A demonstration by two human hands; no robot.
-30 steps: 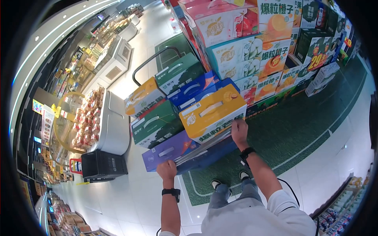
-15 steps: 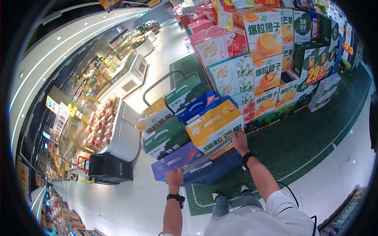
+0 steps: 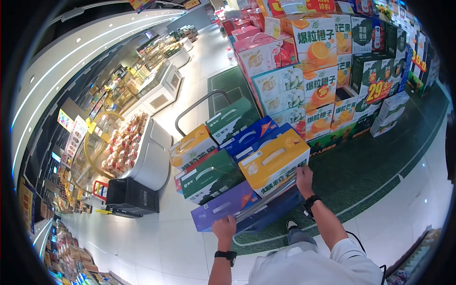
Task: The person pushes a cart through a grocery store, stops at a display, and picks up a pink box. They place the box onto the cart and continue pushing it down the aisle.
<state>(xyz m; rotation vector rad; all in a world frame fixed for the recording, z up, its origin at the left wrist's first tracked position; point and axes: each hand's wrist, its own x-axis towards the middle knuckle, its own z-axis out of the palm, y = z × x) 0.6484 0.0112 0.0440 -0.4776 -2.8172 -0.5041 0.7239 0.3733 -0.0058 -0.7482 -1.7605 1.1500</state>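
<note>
My left hand (image 3: 224,227) and my right hand (image 3: 304,176) both grip the metal handle bar (image 3: 263,200) of a blue flat cart (image 3: 270,214). The cart is loaded with drink cartons: a yellow carton (image 3: 273,160) nearest my right hand, a purple carton (image 3: 223,206) by my left hand, green cartons (image 3: 211,173), a blue carton (image 3: 249,137) and another yellow one (image 3: 192,146). A second curved handle (image 3: 197,107) rises at the cart's far end. Each wrist carries a black band.
A tall stack of juice and milk cartons (image 3: 313,71) stands on green carpet (image 3: 370,161) to the right. A rounded display case with packaged goods (image 3: 135,152) and a black box (image 3: 130,197) sit left. White tiled aisle (image 3: 199,52) runs ahead between them.
The cart and my hands have shifted right and slightly lower in view as I moved along; the carton stack and display case sit closer. Both hands kept their grip.
</note>
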